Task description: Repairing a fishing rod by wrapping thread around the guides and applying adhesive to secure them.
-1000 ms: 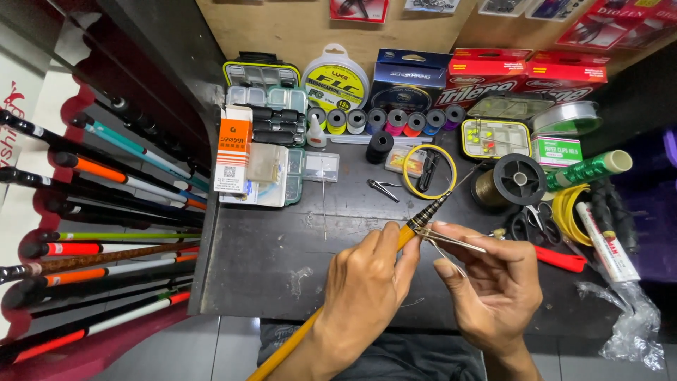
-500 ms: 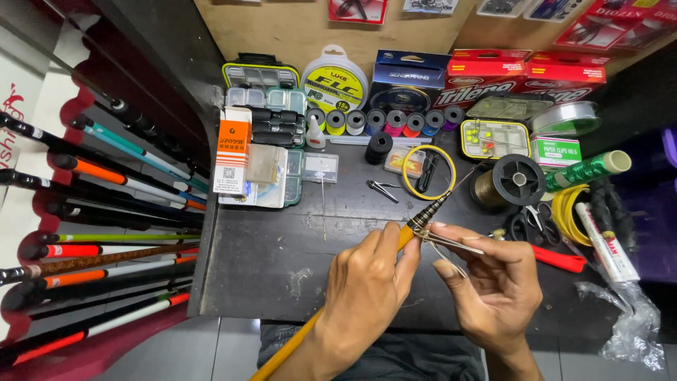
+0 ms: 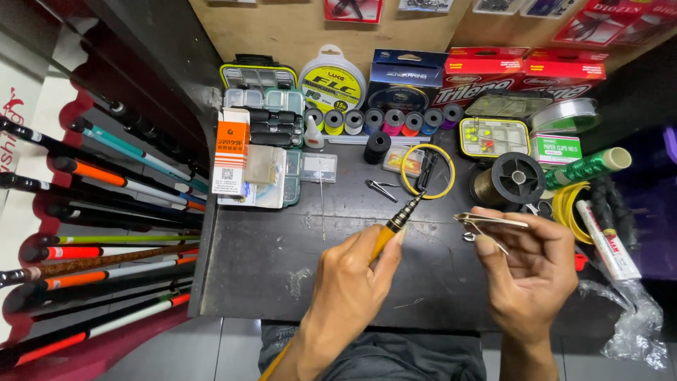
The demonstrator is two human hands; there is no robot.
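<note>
My left hand (image 3: 350, 282) grips a fishing rod (image 3: 396, 224) with a yellow shaft and a dark wrapped tip, held slanting up to the right over the black table (image 3: 254, 261). My right hand (image 3: 530, 271) pinches small metal tweezers (image 3: 486, 220), their tips pointing left at a small metal ring (image 3: 468, 236), a short gap to the right of the rod tip. The rod's lower end runs out of view beneath my left wrist.
Tackle boxes (image 3: 262, 144), line spools (image 3: 384, 121), a yellow line coil (image 3: 427, 171), a dark reel spool (image 3: 513, 178) and boxed line (image 3: 486, 77) crowd the table's back. Glue tubes (image 3: 606, 240) lie at right. A rack of rods (image 3: 92, 233) fills the left.
Both hands have held their grips. The tweezers have drawn slightly right, away from the rod tip.
</note>
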